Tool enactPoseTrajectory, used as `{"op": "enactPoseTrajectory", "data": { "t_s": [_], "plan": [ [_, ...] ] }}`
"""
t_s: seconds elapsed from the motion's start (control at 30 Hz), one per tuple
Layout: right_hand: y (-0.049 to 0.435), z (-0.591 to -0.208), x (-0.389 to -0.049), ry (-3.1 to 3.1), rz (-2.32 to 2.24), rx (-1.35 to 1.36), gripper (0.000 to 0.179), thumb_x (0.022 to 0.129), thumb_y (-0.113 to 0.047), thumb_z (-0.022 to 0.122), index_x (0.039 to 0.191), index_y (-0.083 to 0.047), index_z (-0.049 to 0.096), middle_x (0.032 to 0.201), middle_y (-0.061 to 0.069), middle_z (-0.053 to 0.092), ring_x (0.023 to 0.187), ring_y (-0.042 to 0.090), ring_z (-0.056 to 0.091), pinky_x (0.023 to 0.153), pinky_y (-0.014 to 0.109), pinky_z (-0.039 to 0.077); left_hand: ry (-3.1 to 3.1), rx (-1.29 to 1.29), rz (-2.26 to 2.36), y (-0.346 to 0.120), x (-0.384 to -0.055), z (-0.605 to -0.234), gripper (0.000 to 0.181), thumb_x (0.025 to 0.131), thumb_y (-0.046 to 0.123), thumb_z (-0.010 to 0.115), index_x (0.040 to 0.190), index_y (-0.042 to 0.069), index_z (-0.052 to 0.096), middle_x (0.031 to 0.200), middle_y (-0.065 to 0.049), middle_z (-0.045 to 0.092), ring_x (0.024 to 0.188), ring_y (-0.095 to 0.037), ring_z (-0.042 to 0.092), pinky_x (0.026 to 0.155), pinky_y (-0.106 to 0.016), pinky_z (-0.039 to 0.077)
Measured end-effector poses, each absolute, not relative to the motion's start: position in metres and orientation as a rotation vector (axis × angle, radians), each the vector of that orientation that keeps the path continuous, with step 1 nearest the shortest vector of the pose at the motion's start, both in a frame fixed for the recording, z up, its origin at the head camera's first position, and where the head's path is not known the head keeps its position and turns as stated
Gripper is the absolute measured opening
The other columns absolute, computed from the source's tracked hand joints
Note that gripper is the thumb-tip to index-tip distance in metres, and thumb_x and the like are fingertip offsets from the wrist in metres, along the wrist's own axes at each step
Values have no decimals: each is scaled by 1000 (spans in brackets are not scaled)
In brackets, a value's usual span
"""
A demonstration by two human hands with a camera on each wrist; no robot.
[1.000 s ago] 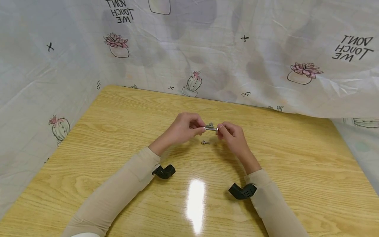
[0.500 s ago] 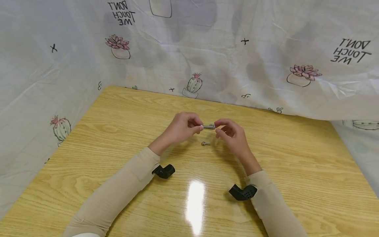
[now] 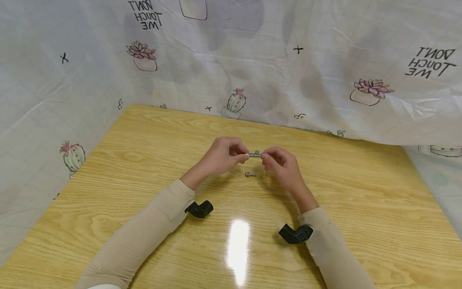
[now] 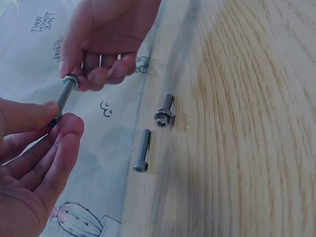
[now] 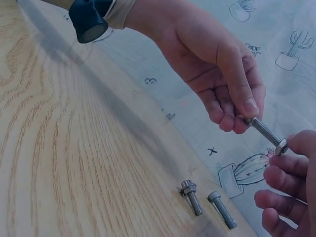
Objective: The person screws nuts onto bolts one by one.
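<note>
Between both hands a steel bolt (image 3: 255, 155) is held roughly level above the table. My left hand (image 3: 224, 156) pinches one end of it with thumb and fingers, mostly covering that end. At the other end sits a hex nut (image 5: 281, 146), which my right hand (image 3: 283, 163) grips between thumb and fingertips. Threads show along the bolt shank (image 4: 64, 94) between the hands. On the table beneath lie a socket-head bolt with a nut or washer near its head (image 4: 164, 114) and a plain socket-head bolt (image 4: 142, 151).
The wood-grain table (image 3: 162, 132) reaches back to a patterned curtain (image 3: 267, 80), with another curtain side along the left. Black wrist mounts (image 3: 296, 233) stick out from both sleeves. A bright light reflection (image 3: 238, 249) lies on the near tabletop.
Half a second ago the right thumb and fingers were spread apart around the nut end; now they have come together on it. The left hand keeps its pinch, almost unmoved.
</note>
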State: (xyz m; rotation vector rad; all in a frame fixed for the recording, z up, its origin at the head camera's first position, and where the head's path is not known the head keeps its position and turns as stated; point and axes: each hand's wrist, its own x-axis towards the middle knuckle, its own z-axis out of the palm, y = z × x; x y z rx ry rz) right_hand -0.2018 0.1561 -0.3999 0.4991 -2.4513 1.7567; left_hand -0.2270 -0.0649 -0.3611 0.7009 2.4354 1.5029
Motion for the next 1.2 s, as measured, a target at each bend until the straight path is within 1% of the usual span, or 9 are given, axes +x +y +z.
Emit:
{"op": "enactPoseTrajectory", "data": {
  "t_s": [0.13, 0.23, 0.33, 0.47, 0.57, 0.7, 0.9, 1.1, 1.2],
  "plan": [
    [156, -400, -203, -2460, 1730, 498, 33, 102, -17, 50, 82, 6, 62, 68, 10, 57, 62, 21, 52, 60, 26, 48, 2410, 713, 1517, -62, -226, -360, 3, 90, 11, 69, 92, 8, 69, 88, -6, 71, 83, -28, 70, 67, -25, 56],
    [157, -400, -205, -2458, 1721, 504, 37, 103, -21, 46, 80, 5, 60, 66, 10, 55, 60, 18, 51, 59, 24, 47, 2408, 710, 1518, -61, -227, -360, 3, 90, 10, 68, 92, 8, 69, 90, -9, 71, 83, -29, 70, 66, -25, 56],
    [159, -401, -206, -2425, 1754, 515, 31, 103, -20, 48, 91, 7, 61, 73, 11, 57, 61, 19, 52, 58, 27, 48, 2424, 687, 1512, -61, -228, -359, 3, 91, 11, 68, 92, 8, 69, 92, -12, 72, 83, -28, 70, 66, -25, 55],
    [162, -400, -207, -2388, 1804, 544, 23, 98, -13, 56, 112, 5, 60, 95, 6, 62, 69, 17, 58, 66, 30, 54, 2440, 653, 1508, -61, -229, -358, 3, 91, 12, 68, 92, 9, 69, 92, -9, 71, 83, -25, 70, 68, -26, 56],
    [162, -399, -208, -2392, 1816, 561, 22, 96, -9, 59, 115, 1, 61, 102, 1, 63, 74, 15, 62, 71, 33, 57, 2440, 643, 1513, -61, -231, -358, 3, 90, 12, 69, 92, 9, 69, 90, -6, 71, 83, -25, 70, 68, -26, 56],
    [163, -397, -211, -2411, 1817, 552, 18, 95, -6, 59, 112, 0, 64, 97, 5, 63, 73, 16, 61, 72, 30, 56, 2439, 647, 1517, -61, -233, -357, 3, 90, 12, 69, 92, 9, 69, 89, -5, 71, 84, -27, 70, 68, -26, 56],
    [164, -398, -214, -2432, 1810, 524, 16, 99, -7, 54, 103, 5, 64, 85, 14, 62, 68, 24, 58, 65, 27, 52, 2437, 675, 1523, -58, -233, -355, 4, 90, 12, 69, 92, 9, 69, 89, -5, 71, 83, -27, 71, 68, -25, 57],
    [163, -396, -214, -2476, 1762, 510, 33, 103, -13, 47, 82, 7, 62, 71, 19, 58, 62, 20, 53, 60, 28, 48, 2407, 714, 1533, -54, -231, -354, 3, 89, 9, 69, 91, 7, 69, 89, -8, 72, 81, -27, 71, 68, -25, 57],
    [163, -396, -214, -2464, 1756, 508, 34, 103, -15, 45, 83, 7, 62, 73, 22, 58, 61, 23, 53, 58, 29, 49, 2405, 702, 1526, -53, -231, -354, 3, 89, 9, 69, 91, 7, 69, 90, -11, 72, 81, -27, 71, 67, -25, 57]
  ]
}}
